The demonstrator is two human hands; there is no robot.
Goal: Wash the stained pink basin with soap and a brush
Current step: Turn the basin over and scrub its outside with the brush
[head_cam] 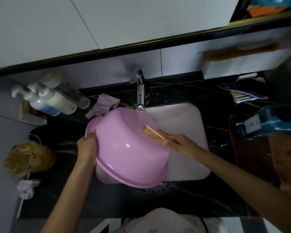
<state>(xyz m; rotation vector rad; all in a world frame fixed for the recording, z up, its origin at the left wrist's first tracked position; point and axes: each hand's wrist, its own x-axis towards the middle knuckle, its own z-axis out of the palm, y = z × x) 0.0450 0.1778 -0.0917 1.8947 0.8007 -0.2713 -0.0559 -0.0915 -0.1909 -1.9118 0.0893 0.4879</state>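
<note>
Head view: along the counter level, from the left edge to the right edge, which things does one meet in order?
Brown jar → left hand → pink basin → brush → right hand → white sink → blue bottle.

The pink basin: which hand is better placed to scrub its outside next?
The right hand: it already presses the brush against the upturned pink basin over the sink. The left hand grips the rim, steadying it.
</note>
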